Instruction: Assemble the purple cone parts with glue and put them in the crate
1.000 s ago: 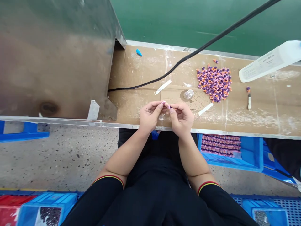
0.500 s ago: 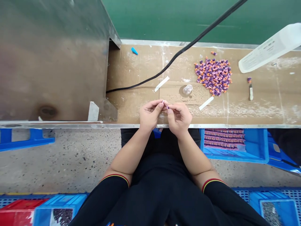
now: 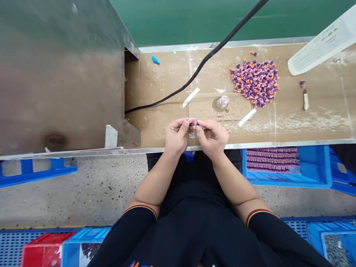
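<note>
Over the front edge of the bench, my left hand (image 3: 175, 136) pinches a small pinkish-white piece (image 3: 190, 120) between thumb and forefinger. Close beside it, my right hand (image 3: 213, 138) has its fingertips closed on a small purple piece (image 3: 197, 123) with a pale edge. Whether the two pieces touch is too small to tell. Just beyond my hands, a small clear cup (image 3: 223, 102) stands on a cardboard piece (image 3: 203, 107) spotted with wet marks. To its right lies a heap of small purple, orange and pink pieces (image 3: 256, 82).
A black cable (image 3: 194, 76) crosses the bench from a metal housing (image 3: 61, 81) at left. White strips (image 3: 191, 97), a blue tip (image 3: 155, 60), a white-handled tool (image 3: 306, 101) and a white bottle (image 3: 311, 55) lie around. A blue bin (image 3: 314, 167) with rows of pieces sits below the edge.
The view has tilted and shifted slightly. Both hands remain together at the bench edge; the purple piece in my right fingertips has turned and moved up a little.
</note>
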Demonstrator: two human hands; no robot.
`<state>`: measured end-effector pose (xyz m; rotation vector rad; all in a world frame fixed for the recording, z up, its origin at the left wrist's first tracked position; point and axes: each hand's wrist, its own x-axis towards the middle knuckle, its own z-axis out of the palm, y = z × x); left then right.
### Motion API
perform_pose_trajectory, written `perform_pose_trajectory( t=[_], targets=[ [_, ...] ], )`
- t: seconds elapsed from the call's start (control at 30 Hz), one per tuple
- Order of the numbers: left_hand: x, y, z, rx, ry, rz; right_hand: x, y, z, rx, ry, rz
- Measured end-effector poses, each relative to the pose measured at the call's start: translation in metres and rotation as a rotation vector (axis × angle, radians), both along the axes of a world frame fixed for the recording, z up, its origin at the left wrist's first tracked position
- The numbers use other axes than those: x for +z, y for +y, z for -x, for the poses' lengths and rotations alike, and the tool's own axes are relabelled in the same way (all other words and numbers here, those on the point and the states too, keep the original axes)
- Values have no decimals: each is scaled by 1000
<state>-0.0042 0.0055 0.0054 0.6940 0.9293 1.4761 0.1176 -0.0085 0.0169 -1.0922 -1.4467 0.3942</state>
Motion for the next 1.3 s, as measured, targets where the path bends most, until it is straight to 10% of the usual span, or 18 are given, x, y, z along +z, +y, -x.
perform_pose_trajectory(
  t=[1.3],
  targets=[
    [1, -7, -1, 7, 371, -282, -3, 3, 1, -134, -90, -97]
  ],
)
